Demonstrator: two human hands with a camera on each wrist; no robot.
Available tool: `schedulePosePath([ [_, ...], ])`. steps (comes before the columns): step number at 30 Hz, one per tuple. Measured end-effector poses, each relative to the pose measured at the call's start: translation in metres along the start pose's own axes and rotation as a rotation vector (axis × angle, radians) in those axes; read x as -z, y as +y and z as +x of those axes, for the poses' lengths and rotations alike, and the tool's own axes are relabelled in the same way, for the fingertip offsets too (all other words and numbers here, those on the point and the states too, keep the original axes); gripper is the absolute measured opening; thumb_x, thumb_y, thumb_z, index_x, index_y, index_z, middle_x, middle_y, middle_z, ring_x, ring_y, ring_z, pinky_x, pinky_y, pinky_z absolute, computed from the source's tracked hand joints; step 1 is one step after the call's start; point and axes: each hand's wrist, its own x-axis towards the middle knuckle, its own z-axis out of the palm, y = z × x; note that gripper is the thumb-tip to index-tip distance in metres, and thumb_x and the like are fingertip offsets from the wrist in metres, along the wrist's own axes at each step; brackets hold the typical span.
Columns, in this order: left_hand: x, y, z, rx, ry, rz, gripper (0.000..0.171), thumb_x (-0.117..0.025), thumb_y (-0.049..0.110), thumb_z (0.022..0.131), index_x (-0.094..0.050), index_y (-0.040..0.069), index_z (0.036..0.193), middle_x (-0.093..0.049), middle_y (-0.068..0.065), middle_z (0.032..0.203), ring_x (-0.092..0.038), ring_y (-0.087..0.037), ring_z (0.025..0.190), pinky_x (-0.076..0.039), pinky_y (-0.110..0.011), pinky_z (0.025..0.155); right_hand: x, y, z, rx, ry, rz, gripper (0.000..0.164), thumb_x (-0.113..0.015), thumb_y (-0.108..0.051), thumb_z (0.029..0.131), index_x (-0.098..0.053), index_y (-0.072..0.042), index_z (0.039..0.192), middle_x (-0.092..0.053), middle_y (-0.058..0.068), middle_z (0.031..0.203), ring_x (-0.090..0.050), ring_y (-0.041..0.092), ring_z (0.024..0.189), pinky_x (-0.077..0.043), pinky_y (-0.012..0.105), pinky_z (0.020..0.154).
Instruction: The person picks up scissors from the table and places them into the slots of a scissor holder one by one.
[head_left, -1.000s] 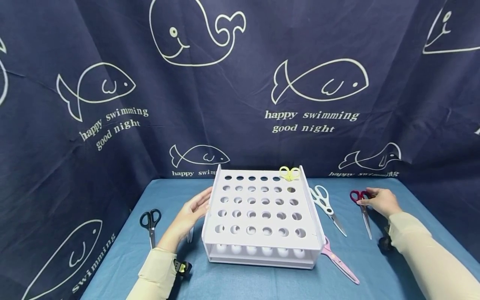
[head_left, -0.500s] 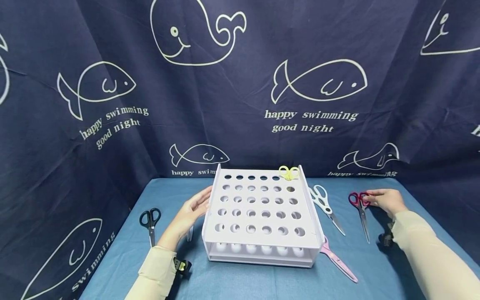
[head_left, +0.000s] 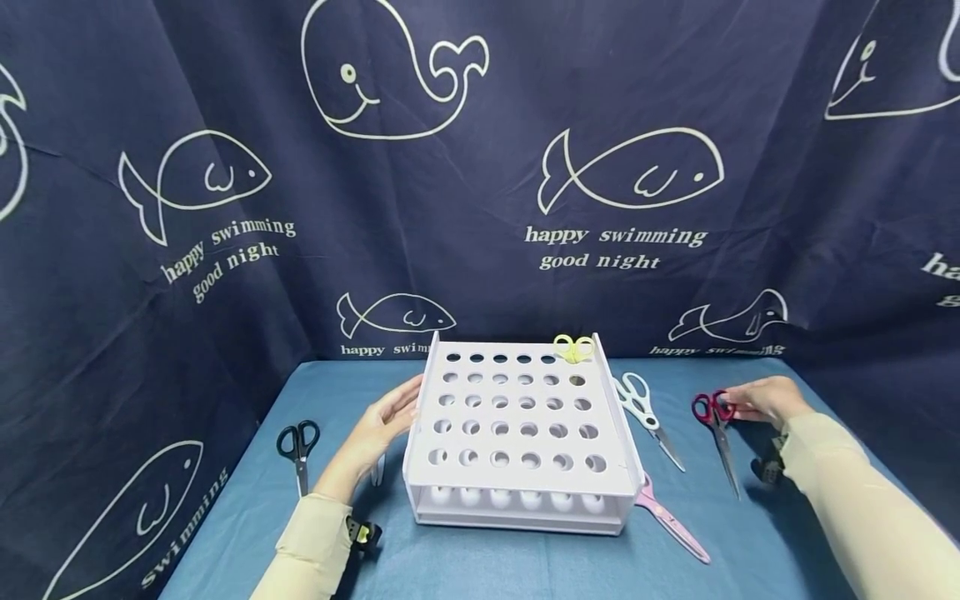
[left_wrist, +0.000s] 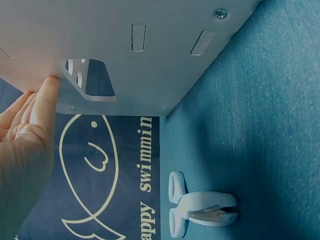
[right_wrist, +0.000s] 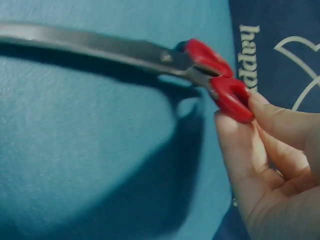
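The pink scissors (head_left: 671,523) lie by the front right of the white rack (head_left: 517,477). The left hand (head_left: 382,423) rests relaxed fingers against the rack's left wall, grasping nothing. Well right of the rack, the right hand (head_left: 770,398) pinches one loop of the red-handled scissors (head_left: 721,435); a firm pinch with blades turned down would best steady them over the tabletop (head_left: 540,575). Yellow scissors (head_left: 573,356) sit at the rack's far right corner.

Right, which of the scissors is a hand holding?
The red-handled scissors: the right hand pinches them, while no other pair in view is in a hand.
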Motion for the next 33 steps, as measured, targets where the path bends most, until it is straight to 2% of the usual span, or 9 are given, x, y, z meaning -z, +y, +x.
schedulePosePath([
  [5,0.0,0.0,0.0,0.018,0.013,0.0,0.058,-0.055,0.016,0.099,-0.031,0.009,0.152,-0.034,-0.015,0.155,-0.033,-0.029,0.142,-0.042,-0.028,0.107,0.001,-0.015,-0.006,0.022,-0.039,0.01,0.017,-0.062,0.003,0.089,-0.069,0.012,0.102,-0.07,-0.005,0.071,-0.067,0.01,0.065,-0.061,0.031,0.068],
  [13,-0.001,0.002,-0.001,0.024,0.02,-0.006,0.059,-0.054,0.015,0.099,-0.03,0.007,0.152,-0.033,-0.016,0.156,-0.032,-0.03,0.143,-0.042,-0.028,0.107,0.005,-0.036,-0.02,0.151,-0.084,0.044,0.019,-0.063,-0.001,0.09,-0.068,0.003,0.108,-0.072,-0.01,0.077,-0.07,0.006,0.073,-0.06,0.03,0.074],
  [17,-0.002,0.002,-0.001,0.025,0.012,-0.014,0.059,-0.054,0.015,0.099,-0.029,0.006,0.152,-0.032,-0.017,0.156,-0.032,-0.03,0.143,-0.042,-0.029,0.107,0.008,-0.043,-0.029,0.198,-0.06,0.078,0.015,-0.064,-0.002,0.09,-0.073,-0.013,0.096,-0.071,-0.013,0.077,-0.069,0.004,0.072,-0.06,0.027,0.072],
  [21,-0.002,0.001,-0.001,0.019,0.012,-0.02,0.059,-0.054,0.014,0.099,-0.03,0.006,0.152,-0.032,-0.016,0.156,-0.032,-0.029,0.143,-0.042,-0.027,0.107,0.01,-0.048,-0.036,0.234,-0.044,0.169,0.028,-0.066,-0.002,0.089,-0.073,-0.027,0.08,-0.071,-0.016,0.078,-0.07,0.004,0.071,-0.06,0.024,0.071],
  [27,-0.002,0.001,-0.001,0.042,0.026,-0.007,0.059,-0.056,0.018,0.098,-0.032,0.009,0.152,-0.034,-0.013,0.155,-0.035,-0.026,0.142,-0.043,-0.026,0.106,0.01,-0.053,-0.043,0.233,-0.042,0.394,0.035,-0.064,0.004,0.089,-0.076,-0.026,0.075,-0.072,-0.014,0.078,-0.071,0.005,0.071,-0.059,0.023,0.068],
  [33,-0.003,0.002,-0.001,0.051,0.029,0.001,0.059,-0.056,0.02,0.099,-0.032,0.009,0.151,-0.034,-0.013,0.155,-0.033,-0.027,0.143,-0.042,-0.034,0.108,0.008,-0.054,-0.051,0.273,-0.036,0.47,0.031,-0.064,0.003,0.089,-0.078,-0.023,0.079,-0.074,-0.01,0.078,-0.072,0.006,0.073,-0.059,0.023,0.067],
])
